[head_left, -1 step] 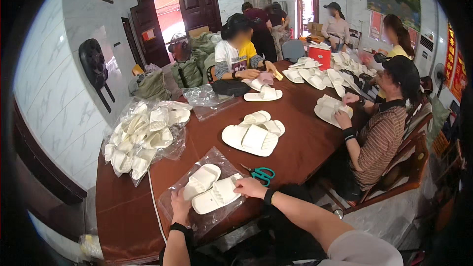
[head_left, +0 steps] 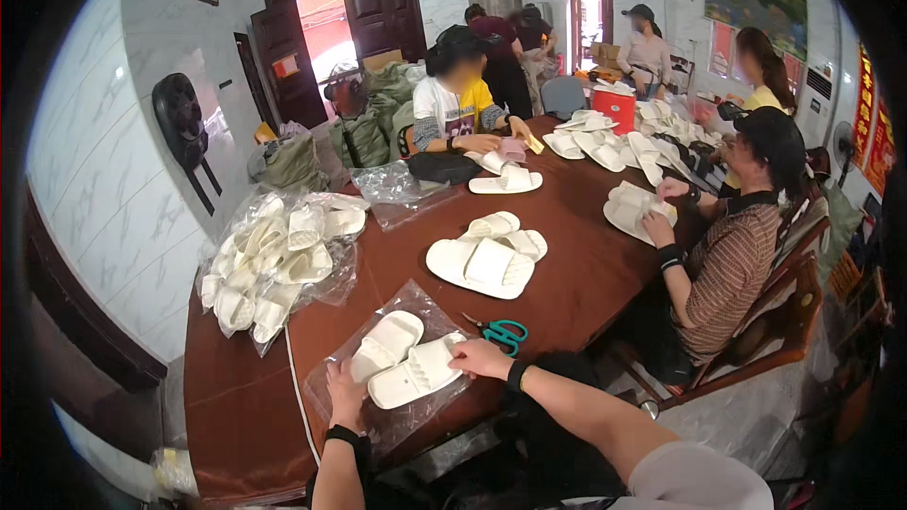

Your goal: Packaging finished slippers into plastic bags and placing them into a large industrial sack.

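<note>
Two white slippers lie side by side near the table's front edge, a left slipper (head_left: pixel 387 344) and a right slipper (head_left: pixel 402 383). A clear plastic bag (head_left: pixel 416 300) spreads around them; whether they are inside it or on top, I cannot tell. My left hand (head_left: pixel 346 399) is closed at the near end of the left slipper, with some fingers hidden. My right hand (head_left: pixel 482 359) pinches the strap side of the right slipper. Just beyond the right hand lie scissors (head_left: pixel 503 332) with teal handles.
A heap of bagged white slippers (head_left: pixel 283 260) covers the table's left side. Loose slippers (head_left: pixel 487 264) are stacked mid-table. Across the brown table (head_left: pixel 406 246), a person (head_left: pixel 458 94) handles slippers; another in a striped shirt (head_left: pixel 732 255) works at the right. More slippers surround a red container (head_left: pixel 614 111).
</note>
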Available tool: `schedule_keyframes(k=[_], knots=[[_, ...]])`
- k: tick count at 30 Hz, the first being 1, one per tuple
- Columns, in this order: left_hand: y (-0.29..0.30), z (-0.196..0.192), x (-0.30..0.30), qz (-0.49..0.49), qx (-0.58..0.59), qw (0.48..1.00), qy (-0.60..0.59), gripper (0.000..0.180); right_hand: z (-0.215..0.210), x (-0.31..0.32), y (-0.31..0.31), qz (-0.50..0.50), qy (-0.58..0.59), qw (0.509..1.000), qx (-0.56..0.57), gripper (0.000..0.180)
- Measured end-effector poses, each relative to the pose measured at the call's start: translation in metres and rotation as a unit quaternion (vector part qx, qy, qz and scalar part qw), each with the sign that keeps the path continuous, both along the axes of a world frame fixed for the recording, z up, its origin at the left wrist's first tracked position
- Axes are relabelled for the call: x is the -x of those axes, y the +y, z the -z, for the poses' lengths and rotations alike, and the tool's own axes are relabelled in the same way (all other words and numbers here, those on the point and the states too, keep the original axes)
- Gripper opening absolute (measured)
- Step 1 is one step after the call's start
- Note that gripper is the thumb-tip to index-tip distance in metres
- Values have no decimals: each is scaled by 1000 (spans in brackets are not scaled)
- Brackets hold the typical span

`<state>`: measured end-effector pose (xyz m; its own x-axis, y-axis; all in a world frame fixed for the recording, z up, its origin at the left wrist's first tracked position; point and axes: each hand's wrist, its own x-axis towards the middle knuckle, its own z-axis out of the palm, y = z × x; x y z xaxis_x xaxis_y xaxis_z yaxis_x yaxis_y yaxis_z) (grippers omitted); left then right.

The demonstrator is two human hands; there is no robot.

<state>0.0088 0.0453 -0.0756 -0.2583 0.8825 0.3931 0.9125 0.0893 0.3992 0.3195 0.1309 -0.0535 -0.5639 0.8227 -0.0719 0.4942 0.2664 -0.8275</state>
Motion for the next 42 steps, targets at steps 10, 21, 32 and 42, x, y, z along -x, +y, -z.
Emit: schedule_keyframes(k=[10,21,32,42], knots=[[-19,-41,-14,8,-126,945,-301,31,-23,4,-8,-9,107,981,161,28],[-24,-40,-57,28,-149,900,-408,38,-37,17,-22,7,237,939,249,28],[-32,-55,-126,81,-42,938,-335,36,-26,19,-38,27,355,847,395,32],[-35,-44,-121,279,49,937,-205,45,-73,-17,8,94,341,899,258,28]])
